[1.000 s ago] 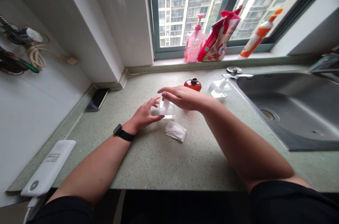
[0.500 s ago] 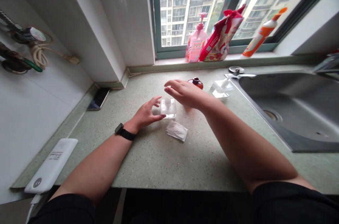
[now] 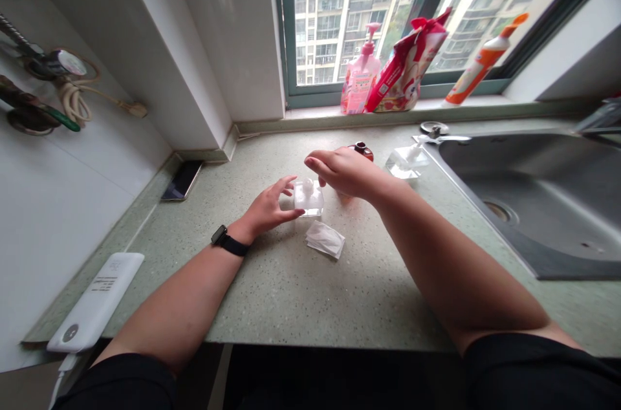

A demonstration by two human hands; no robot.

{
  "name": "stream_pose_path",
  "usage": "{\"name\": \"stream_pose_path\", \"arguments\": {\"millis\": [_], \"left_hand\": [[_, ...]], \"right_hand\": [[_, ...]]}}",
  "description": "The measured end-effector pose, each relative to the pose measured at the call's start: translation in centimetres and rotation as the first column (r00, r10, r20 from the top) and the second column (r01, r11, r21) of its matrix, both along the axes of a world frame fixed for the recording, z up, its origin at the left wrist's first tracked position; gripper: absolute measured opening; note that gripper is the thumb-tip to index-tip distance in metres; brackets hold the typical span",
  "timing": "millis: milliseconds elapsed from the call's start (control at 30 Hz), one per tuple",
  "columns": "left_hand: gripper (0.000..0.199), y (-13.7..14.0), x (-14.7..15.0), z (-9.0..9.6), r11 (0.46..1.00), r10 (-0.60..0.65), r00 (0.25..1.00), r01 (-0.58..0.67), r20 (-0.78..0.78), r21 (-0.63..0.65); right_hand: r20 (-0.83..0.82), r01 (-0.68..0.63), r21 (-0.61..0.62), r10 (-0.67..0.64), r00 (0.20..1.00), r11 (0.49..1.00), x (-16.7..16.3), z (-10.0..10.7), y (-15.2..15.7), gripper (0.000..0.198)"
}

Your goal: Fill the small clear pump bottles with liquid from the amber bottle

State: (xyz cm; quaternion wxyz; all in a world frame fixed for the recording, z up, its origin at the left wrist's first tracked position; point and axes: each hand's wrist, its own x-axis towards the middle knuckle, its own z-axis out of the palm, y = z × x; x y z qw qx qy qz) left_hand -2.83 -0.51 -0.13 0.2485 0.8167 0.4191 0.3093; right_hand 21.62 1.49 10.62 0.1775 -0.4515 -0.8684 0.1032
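My left hand (image 3: 268, 208) curls round the left side of a squat, square clear glass bottle (image 3: 313, 206) with a rounded whitish top. Its thumb and fingers touch the glass, which stands on the counter. My right hand (image 3: 342, 171) is above and to the right of it, fingers bent down and bunched together. Whatever those fingers hold, if anything, is hidden. Partly behind that hand is a reddish-brown bottle (image 3: 361, 149) with an uncapped dark neck. A folded white tissue (image 3: 325, 240) lies in front of the glass bottle.
Right of my right hand is another clear square bottle (image 3: 402, 164), beside the steel sink (image 3: 533, 203). On the left lie a phone (image 3: 182, 180) and a white power bank (image 3: 97, 300). A pink pump bottle (image 3: 359, 83), red bag (image 3: 407, 67) and orange bottle (image 3: 478, 70) line the sill.
My right hand's fingers, stretched out earlier, have bent downward, and the hand has shifted slightly right. My left hand stays at the glass bottle.
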Motion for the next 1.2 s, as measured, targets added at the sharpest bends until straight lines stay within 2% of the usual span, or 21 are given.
{"name": "stream_pose_path", "arguments": {"millis": [133,233,333,433,567,633,733,800,867,967,1067,1200], "left_hand": [[0.089,0.0,0.0,0.1,1.0,0.007,1.0,-0.007,-0.006,-0.015],[0.091,0.0,0.0,0.1,1.0,0.004,1.0,-0.004,-0.003,-0.03],[0.092,0.0,0.0,0.1,0.999,0.007,1.0,-0.007,0.004,-0.036],[0.091,0.0,0.0,0.1,1.0,0.007,1.0,-0.007,0.007,-0.031],[0.089,-0.1,0.0,0.1,0.999,0.018,1.0,-0.018,-0.004,-0.026],[0.089,-0.1,0.1,0.1,0.999,0.02,1.0,-0.02,-0.005,-0.026],[0.089,0.0,0.0,0.1,1.0,0.011,1.0,-0.011,0.005,-0.024],[0.09,0.0,0.0,0.1,1.0,0.002,1.0,-0.002,0.013,-0.025],[0.091,0.0,0.0,0.1,1.0,-0.004,1.0,0.004,0.014,-0.03],[0.093,0.0,0.0,0.2,0.999,-0.006,1.0,0.006,0.012,-0.04],[0.091,0.0,0.0,0.2,0.999,-0.004,1.0,0.005,0.011,-0.046],[0.087,0.0,0.0,0.3,0.999,0.001,1.0,0.0,0.012,-0.049]], "right_hand": [[-0.097,-0.023,0.052,0.028,0.995,0.998,0.1,-0.2,-0.1,0.043],[-0.112,-0.119,-0.025,0.116,0.987,0.993,-0.2,-0.5,-0.1,0.042],[-0.064,-0.142,-0.12,0.135,0.989,0.983,-0.5,-0.6,-0.1,0.042],[-0.033,-0.054,-0.125,0.05,0.998,0.991,-0.4,-0.3,-0.1,0.044],[-0.027,0.124,-0.058,-0.126,0.992,0.991,0.0,0.5,-0.2,0.047],[-0.063,0.144,-0.008,-0.144,0.988,0.99,0.0,0.5,-0.2,0.044],[-0.132,0.018,0.039,-0.013,0.991,0.999,-0.3,-0.1,-0.1,0.039],[-0.123,-0.1,0.023,0.102,0.987,0.995,-0.5,-0.7,0.0,0.037],[-0.066,-0.161,-0.02,0.159,0.985,0.987,-0.6,-1.0,0.1,0.035],[0.039,-0.151,-0.048,0.153,0.987,0.987,-0.6,-1.0,0.1,0.035],[0.109,-0.1,0.001,0.099,0.989,0.995,-0.3,-1.0,0.3,0.035],[0.09,-0.172,0.071,0.165,0.982,0.983,0.2,-1.4,0.7,0.04]]}}
